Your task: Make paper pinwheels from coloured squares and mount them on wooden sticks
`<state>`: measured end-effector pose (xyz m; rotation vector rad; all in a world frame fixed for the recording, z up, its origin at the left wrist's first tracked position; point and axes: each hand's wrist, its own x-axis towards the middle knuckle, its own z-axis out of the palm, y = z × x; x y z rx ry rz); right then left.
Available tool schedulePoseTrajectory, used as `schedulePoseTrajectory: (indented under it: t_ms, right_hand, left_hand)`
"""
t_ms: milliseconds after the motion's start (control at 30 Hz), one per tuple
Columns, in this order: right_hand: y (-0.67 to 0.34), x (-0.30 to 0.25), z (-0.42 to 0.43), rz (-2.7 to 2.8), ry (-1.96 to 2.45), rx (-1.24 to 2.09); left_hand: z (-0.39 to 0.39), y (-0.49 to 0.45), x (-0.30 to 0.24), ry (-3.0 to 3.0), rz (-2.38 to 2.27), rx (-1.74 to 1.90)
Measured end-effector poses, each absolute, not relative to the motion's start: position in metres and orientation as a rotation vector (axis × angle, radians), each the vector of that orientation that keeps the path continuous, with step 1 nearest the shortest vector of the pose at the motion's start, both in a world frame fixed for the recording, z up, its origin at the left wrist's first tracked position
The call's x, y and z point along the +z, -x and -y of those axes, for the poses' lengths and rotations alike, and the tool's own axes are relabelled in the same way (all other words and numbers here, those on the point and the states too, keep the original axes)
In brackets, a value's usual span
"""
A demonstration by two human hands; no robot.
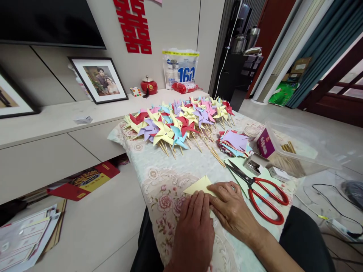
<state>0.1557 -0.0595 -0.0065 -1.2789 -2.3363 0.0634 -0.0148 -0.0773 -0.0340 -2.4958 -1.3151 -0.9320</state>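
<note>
My left hand [194,226] lies flat, fingers together and stretched, pressing on a pale yellow paper [198,185] on the flowered tablecloth [159,181]. My right hand [231,206] rests beside it, fingers flat on the same paper's right part. Only a folded corner of the sheet shows beyond the fingers. Red-handled scissors [263,194] lie just right of my right hand, on light green sheets.
Several paper pinwheels on sticks [178,121] cover the far table. A stack of cut coloured squares [235,143], a purple box [265,142] and a clear plastic bin with sticks [295,151] sit at right. A low cabinet with framed photos [99,79] runs along the left.
</note>
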Motion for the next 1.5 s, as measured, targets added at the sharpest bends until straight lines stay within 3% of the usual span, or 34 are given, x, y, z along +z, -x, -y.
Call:
schedulePoseTrajectory:
  t_ms: [200,733,1033,1500]
  right_hand:
    - [-0.156,-0.004,0.061,2.377,1.274,0.009]
    - [-0.168,-0.004,0.076,2.294,1.294,-0.062]
    - [-0.177,-0.010,0.074,2.126,1.346,0.155]
    - [-0.158,0.000,0.058,1.868,1.824,0.560]
  left_hand:
    - [0.081,0.016,-0.035,2.554,1.383,-0.779]
    - [0.082,0.015,-0.035,2.565,1.447,-0.843]
    - [0.082,0.013,-0.033,2.570,1.493,-0.822]
    - [0.082,0.015,-0.032,2.552,1.426,-0.899]
